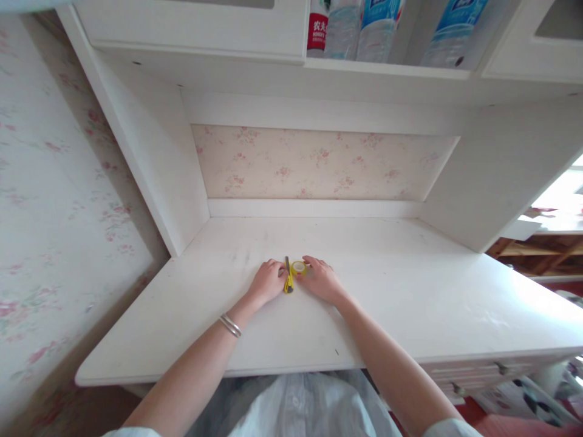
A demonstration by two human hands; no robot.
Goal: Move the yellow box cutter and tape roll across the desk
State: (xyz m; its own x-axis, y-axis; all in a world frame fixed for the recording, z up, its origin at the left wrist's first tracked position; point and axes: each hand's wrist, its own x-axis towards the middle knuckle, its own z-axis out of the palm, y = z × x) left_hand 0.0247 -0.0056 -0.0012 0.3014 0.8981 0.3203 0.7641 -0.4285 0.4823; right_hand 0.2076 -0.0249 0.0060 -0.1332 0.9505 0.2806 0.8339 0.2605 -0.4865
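A yellow and black utility knife lies near the middle of the white desk, lengthwise away from me. My left hand rests at its left side, fingers curled in with the tips against the knife. Just right of the knife is a small yellow roll of tape. Thumb and forefinger of my right hand close around the roll's right side. Knife and roll sit almost side by side between the two hands. Small details of the finger contact are hard to make out.
The white desk has a raised back panel and side walls. Overhead, a cupboard shelf holds several plastic bottles. Flowered wallpaper covers the wall at left. Drawers sit under the right front edge.
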